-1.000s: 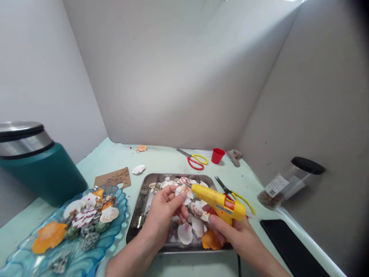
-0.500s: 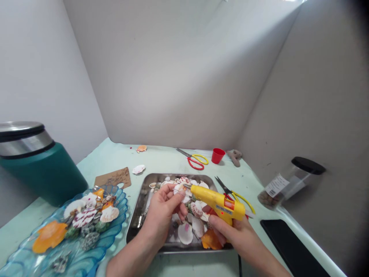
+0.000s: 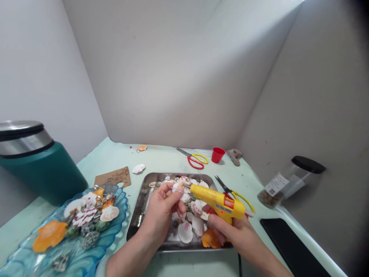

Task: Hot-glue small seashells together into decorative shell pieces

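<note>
My left hand pinches a small pale seashell between thumb and fingers, over a metal tray heaped with several shells. My right hand is closed round the grip of a yellow glue gun. The gun's nozzle points left and touches the held shell. A blue glass dish with several coloured shells stuck on it sits to the left of the tray.
A green canister with a steel lid stands at the far left. Two pairs of scissors, a red cup, a cardboard piece and loose shells lie behind. A tilted jar and a black slab lie at the right.
My left hand has lifted the shell slightly up and back, and the glue gun's nozzle has followed it. Nothing else has moved.
</note>
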{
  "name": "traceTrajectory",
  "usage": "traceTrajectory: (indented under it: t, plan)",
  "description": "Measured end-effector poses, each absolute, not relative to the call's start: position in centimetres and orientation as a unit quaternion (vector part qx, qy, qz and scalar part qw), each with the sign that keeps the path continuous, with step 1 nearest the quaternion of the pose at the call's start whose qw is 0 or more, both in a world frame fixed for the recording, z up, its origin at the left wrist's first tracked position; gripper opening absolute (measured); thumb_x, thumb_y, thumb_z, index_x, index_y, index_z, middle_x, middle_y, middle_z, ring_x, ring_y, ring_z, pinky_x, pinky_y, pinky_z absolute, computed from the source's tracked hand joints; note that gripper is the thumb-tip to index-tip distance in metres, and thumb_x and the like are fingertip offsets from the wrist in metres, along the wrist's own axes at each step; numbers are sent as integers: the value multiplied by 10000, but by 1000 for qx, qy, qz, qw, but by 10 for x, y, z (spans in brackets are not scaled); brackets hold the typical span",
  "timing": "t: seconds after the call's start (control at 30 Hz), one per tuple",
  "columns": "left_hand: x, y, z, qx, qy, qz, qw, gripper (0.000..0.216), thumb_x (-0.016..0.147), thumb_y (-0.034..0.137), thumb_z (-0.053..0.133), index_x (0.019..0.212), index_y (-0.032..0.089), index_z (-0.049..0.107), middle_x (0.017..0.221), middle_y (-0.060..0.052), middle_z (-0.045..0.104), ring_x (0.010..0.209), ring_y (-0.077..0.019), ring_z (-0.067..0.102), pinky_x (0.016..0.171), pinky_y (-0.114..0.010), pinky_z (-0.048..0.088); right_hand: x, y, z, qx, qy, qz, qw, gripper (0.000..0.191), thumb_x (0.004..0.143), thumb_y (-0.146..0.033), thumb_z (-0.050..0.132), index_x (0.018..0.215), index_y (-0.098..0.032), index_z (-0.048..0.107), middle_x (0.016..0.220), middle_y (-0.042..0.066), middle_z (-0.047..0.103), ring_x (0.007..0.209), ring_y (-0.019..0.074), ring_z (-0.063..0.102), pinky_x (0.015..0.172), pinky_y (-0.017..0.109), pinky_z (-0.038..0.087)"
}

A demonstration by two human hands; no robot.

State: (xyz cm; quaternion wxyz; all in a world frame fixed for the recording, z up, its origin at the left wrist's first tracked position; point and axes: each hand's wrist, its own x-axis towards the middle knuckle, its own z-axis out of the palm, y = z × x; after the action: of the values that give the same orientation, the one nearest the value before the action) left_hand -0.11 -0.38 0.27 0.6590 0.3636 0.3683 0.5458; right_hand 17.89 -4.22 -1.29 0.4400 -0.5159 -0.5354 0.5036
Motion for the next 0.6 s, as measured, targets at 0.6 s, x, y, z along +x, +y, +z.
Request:
traceTrajectory:
  t: [0.6]
  plan:
    - [0,-7,2,390,384,524,653,227,732,294,671,838,148,533,419,34,572,340,-73,451,373,-174,380,178,-42,-15,-514,-525,509,448,342,756,-460,634,887,-145,654,448,-55,456,424,97,429,443,224,367]
